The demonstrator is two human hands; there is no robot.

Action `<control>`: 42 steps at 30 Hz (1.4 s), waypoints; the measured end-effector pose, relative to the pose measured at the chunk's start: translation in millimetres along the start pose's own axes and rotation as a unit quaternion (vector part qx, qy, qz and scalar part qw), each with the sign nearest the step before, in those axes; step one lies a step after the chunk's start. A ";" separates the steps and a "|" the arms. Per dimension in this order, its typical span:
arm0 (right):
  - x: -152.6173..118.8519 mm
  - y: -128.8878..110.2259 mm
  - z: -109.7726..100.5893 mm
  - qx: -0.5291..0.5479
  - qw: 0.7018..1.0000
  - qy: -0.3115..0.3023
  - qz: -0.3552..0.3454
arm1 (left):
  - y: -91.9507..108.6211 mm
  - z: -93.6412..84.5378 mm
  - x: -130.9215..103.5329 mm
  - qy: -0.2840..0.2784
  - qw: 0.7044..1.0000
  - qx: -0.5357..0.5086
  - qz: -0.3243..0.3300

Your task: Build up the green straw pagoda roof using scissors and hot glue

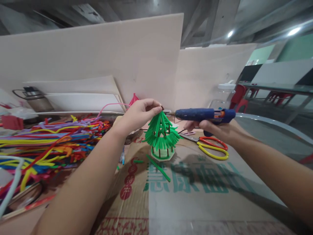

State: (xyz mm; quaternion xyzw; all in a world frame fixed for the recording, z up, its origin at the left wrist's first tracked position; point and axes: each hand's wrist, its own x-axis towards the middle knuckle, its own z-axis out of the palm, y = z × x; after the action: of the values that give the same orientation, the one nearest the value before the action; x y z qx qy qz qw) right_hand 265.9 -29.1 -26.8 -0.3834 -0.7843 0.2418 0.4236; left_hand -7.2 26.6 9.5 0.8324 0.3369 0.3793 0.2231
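Note:
A small green pavilion made of fuzzy stems, with brown posts and a pale base, stands upright on the cardboard. At its peak, my left hand pinches a small dark piece between thumb and fingertips. My right hand is wrapped round the handle of a blue glue gun, whose nozzle points left at the pavilion's top, close to my left fingertips. A longer green stem and a short green piece lie in front of the base.
Scissors with red and yellow handles lie right of the pavilion. Many coloured stems are heaped at the left. Behind are a pink peaked piece, a clear jar, a metal flask and upright boards.

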 end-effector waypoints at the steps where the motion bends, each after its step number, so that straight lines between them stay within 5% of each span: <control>1: -0.2 -2.6 2.3 -0.015 1.000 -0.003 0.018 | -0.9 -0.5 0.4 0.002 1.000 0.004 -0.002; 13: -1.6 -8.3 21.0 -0.125 0.992 0.025 0.012 | 4.4 -0.8 -1.5 -0.019 1.000 0.019 -0.015; 22: -2.9 -4.6 19.5 -0.148 0.989 0.017 0.017 | 11.7 -20.6 -13.7 -0.157 0.983 0.094 -0.023; 31: -0.8 2.4 17.0 -0.159 0.987 0.019 0.033 | 18.8 -9.0 -14.2 -0.162 0.972 0.165 -0.041; 42: -0.4 7.3 16.2 -0.160 0.987 0.010 0.021 | 12.6 -17.1 -14.2 -0.199 0.969 0.138 -0.044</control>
State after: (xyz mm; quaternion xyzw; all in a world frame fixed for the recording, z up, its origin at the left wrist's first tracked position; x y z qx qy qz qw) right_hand 255.2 -26.0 -40.6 -0.4645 -0.8005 0.1183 0.3597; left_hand -22.5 9.7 21.0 0.8982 0.3713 0.1451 0.1851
